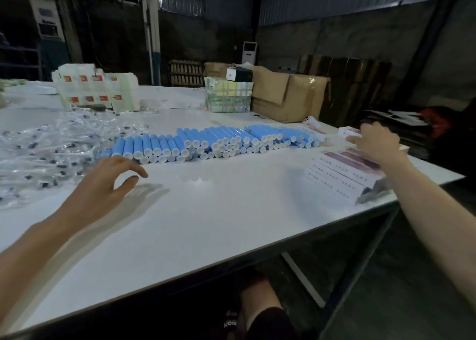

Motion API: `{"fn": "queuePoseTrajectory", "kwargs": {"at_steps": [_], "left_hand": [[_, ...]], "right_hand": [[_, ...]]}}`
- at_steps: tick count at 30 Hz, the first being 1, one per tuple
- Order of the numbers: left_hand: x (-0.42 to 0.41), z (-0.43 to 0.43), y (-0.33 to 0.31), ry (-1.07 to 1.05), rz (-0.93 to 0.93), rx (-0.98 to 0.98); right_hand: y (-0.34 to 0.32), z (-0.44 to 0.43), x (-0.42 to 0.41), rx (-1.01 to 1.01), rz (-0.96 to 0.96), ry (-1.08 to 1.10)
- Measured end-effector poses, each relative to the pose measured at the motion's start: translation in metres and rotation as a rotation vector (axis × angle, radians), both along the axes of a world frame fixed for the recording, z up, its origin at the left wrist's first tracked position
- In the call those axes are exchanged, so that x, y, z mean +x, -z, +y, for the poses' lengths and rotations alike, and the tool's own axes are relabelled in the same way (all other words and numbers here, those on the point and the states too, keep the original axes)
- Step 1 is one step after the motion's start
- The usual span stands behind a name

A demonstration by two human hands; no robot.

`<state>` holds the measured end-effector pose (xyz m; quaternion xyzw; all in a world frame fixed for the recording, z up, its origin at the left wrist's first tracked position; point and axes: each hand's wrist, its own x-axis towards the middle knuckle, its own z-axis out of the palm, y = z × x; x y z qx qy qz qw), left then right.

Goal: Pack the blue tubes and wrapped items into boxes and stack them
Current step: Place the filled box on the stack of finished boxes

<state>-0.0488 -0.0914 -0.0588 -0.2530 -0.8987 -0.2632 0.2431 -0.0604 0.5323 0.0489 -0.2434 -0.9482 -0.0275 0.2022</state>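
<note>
The near middle of the table (219, 223) is left bare. It is hemmed by blue tubes (206, 141) behind, wrapped items (43, 154) at left, boxes (345, 175) at right.

No text here that you can read for certain.
Your flat boxes (345, 175) carry rows of print too blurred to make out; the red labels (103, 98) on the white packs (126, 92) and the white letters on your sandal strap (230, 323) are equally unclear.
</note>
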Motion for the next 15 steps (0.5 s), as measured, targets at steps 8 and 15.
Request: {"fn": "queuePoseTrajectory", "kwargs": {"at_steps": [8,15], "left_hand": [[-0.004,0.001,0.003,0.027,0.034,-0.018],[-0.008,-0.001,0.007,0.037,0.033,-0.045]], "right_hand": [[0.025,0.038,0.004,-0.081,-0.097,0.078],[0.019,0.027,0.002,0.017,-0.113,0.091]]}}
